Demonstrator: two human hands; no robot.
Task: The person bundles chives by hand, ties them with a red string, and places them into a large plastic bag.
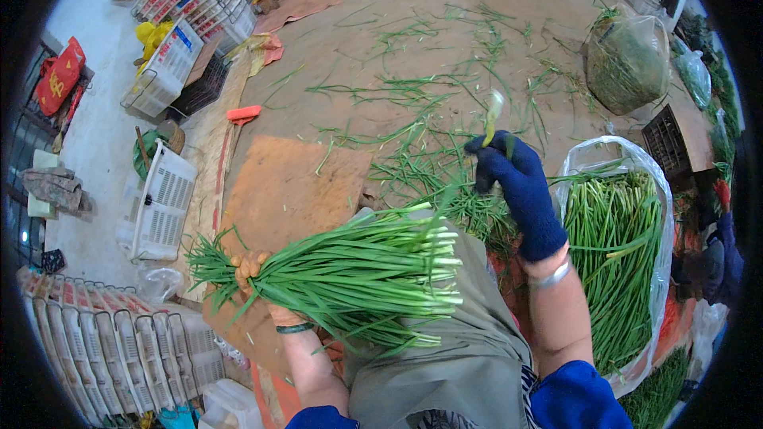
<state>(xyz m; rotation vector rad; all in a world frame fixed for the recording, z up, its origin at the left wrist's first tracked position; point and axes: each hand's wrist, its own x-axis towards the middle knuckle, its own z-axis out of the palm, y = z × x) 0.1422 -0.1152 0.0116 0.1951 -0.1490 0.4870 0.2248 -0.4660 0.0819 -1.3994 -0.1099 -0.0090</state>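
A large bunch of green garlic chives (351, 268) lies across my lap, over a grey-green apron (441, 369). In an orange glove, my left hand (249, 271) is closed around the bunch near its leaf tips. The pale cut ends face right. My right hand (509, 170), in a dark blue knitted glove, is raised beyond the bunch and pinches a yellowish, white-ended stalk (492, 116), slightly blurred. At my right stands an open clear plastic bag (663, 238) packed with more garlic chives (614, 286).
Loose stalks (417, 149) litter the floor ahead, beside a brown board (292, 173). Stacked white crates (119, 339) and a single white crate (164, 202) stand left. A stuffed plastic bag (629, 62) sits far right. Another person (718, 250) is at the right edge.
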